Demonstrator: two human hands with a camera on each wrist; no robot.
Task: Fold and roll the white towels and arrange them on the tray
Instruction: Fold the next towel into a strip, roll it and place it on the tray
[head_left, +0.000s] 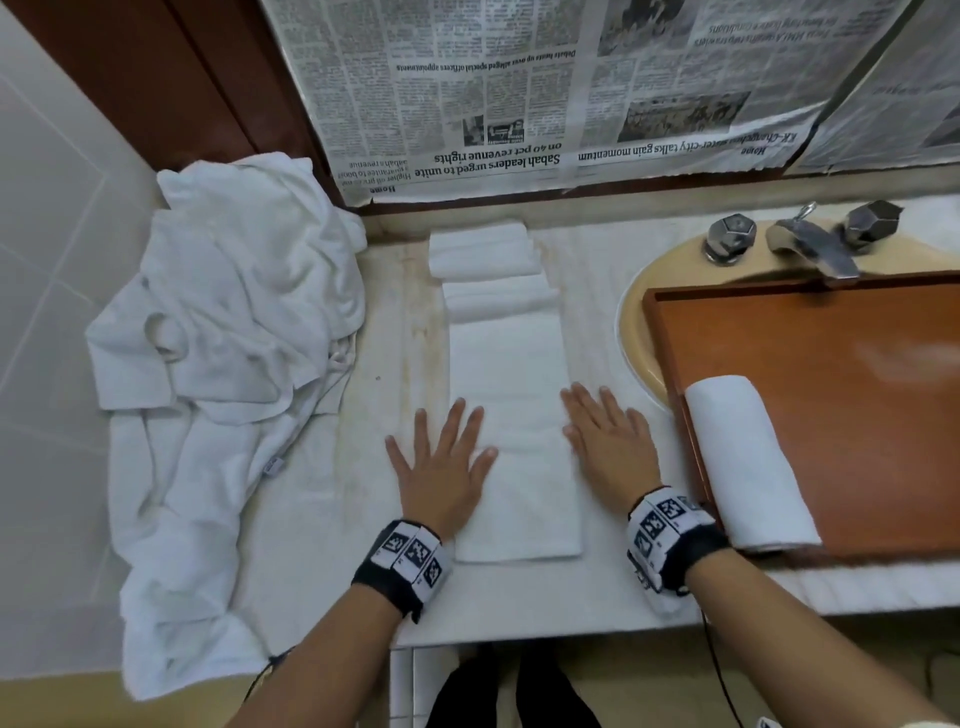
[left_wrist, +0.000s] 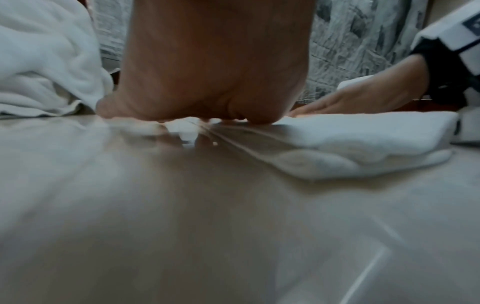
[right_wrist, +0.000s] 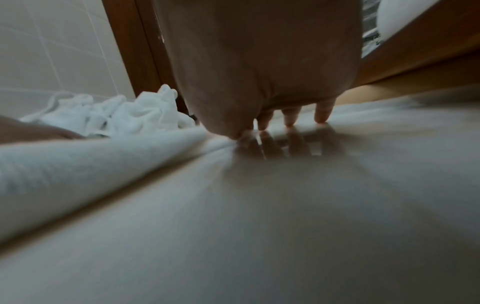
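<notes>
A white towel (head_left: 511, 415) folded into a long narrow strip lies on the counter, running away from me. My left hand (head_left: 444, 462) lies flat with spread fingers on the strip's left edge, and my right hand (head_left: 608, 436) lies flat on its right edge. Seen from the left wrist, the strip's near end (left_wrist: 363, 144) shows stacked layers beside my left palm (left_wrist: 207, 72). In the right wrist view my right fingers (right_wrist: 322, 113) press down beside the towel's edge (right_wrist: 91, 164). One rolled towel (head_left: 748, 462) lies on the brown tray (head_left: 857, 389) at its left side.
A heap of loose white towels (head_left: 228, 332) fills the counter's left end and hangs over its front. Two folded towels (head_left: 483, 249) lie beyond the strip near the wall. The tray sits across a beige sink (head_left: 636, 322) with a chrome tap (head_left: 815, 239). Newspaper (head_left: 519, 93) covers the wall.
</notes>
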